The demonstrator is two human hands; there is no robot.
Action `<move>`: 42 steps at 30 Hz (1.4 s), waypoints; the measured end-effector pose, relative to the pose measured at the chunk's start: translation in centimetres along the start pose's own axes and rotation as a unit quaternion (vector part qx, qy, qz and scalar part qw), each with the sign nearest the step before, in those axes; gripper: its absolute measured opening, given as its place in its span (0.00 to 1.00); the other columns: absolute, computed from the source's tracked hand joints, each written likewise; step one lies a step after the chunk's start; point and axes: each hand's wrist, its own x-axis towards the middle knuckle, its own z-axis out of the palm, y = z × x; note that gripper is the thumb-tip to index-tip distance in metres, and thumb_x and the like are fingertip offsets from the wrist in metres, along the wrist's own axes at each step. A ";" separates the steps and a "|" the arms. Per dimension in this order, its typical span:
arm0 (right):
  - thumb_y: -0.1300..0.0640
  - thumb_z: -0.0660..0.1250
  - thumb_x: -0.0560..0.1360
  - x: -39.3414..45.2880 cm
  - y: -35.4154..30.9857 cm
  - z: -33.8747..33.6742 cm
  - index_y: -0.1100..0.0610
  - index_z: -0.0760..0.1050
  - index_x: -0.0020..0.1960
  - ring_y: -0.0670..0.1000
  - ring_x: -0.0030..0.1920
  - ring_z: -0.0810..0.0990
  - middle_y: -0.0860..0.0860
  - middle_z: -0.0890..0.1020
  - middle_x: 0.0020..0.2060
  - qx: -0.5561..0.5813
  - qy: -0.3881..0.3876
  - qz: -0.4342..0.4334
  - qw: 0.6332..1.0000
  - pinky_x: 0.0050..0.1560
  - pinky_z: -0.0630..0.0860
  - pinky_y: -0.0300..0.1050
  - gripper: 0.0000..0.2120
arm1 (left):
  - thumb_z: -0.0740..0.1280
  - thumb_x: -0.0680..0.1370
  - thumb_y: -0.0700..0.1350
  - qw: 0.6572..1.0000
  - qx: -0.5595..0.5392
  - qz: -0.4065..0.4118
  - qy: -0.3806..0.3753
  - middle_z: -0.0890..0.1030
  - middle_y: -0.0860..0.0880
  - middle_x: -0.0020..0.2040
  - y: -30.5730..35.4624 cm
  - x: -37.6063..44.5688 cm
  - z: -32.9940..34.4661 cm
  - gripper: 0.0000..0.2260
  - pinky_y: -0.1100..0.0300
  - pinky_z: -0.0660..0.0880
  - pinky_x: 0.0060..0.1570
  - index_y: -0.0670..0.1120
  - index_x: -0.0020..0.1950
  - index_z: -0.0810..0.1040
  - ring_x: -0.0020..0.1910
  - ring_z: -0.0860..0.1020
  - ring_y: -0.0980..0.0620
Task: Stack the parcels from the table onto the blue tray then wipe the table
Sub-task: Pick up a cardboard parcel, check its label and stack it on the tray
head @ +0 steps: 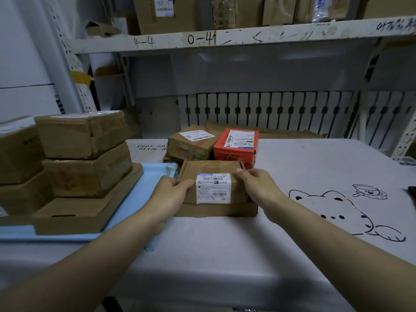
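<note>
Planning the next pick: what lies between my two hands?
In the head view, a brown cardboard parcel with a white label sits between the left hand and right hand, gripped at both ends.

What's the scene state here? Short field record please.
left hand: grips left side of labelled parcel
right hand: grips its right side
labelled parcel: on a flat box, on the table
blue tray: left of it, holds stacked parcels
left on table: red box, brown parcel behind
wiping: not yet begun
</note>
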 end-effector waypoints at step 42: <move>0.45 0.81 0.60 -5.9 5.8 -10.3 0.58 0.79 0.60 0.59 0.58 0.83 0.57 0.85 0.55 0.151 -0.112 -0.055 0.981 0.63 0.74 0.57 0.32 | 0.76 0.68 0.38 0.953 -0.198 0.020 -0.228 0.85 0.42 0.55 3.0 -6.4 7.0 0.20 0.44 0.77 0.60 0.43 0.60 0.80 0.56 0.83 0.41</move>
